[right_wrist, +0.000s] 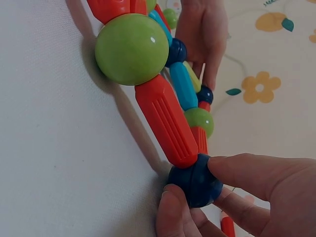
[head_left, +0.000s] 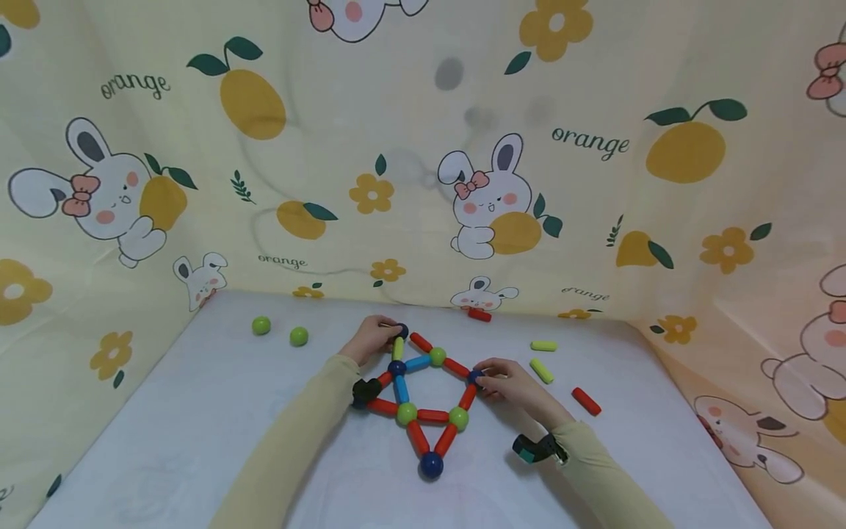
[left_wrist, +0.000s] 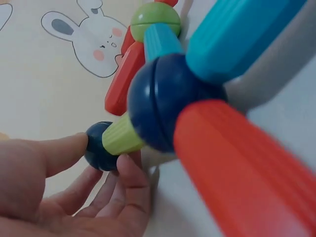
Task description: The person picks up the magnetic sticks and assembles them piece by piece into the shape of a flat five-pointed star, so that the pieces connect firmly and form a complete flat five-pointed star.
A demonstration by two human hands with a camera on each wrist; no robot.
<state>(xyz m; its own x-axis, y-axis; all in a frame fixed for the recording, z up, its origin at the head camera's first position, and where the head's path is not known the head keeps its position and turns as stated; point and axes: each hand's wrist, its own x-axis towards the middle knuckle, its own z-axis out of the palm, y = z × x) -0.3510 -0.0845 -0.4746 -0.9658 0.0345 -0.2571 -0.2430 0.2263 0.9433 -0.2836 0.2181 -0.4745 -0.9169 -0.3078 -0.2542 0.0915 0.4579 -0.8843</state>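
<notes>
A flat frame of magnetic sticks and balls lies on the white table. My left hand [head_left: 371,339] pinches a dark blue ball [left_wrist: 97,150] between thumb and fingers. This ball sits on the end of a yellow-green stick [left_wrist: 121,136], whose other end meets another dark blue ball [left_wrist: 155,98]. Close to the held ball is the free end of a red stick [head_left: 420,342], which joins a green ball [head_left: 438,357]. At the frame's right corner, my right hand [head_left: 518,386] pinches a dark blue ball [right_wrist: 195,183] joined to red sticks. The left wrist camera partly hides the frame's left corner.
Two loose green balls [head_left: 261,325] lie at the back left. To the right are two yellow-green sticks [head_left: 541,371] and a red stick [head_left: 586,401]. Another red stick [head_left: 479,315] lies by the printed curtain [head_left: 410,242] enclosing the table.
</notes>
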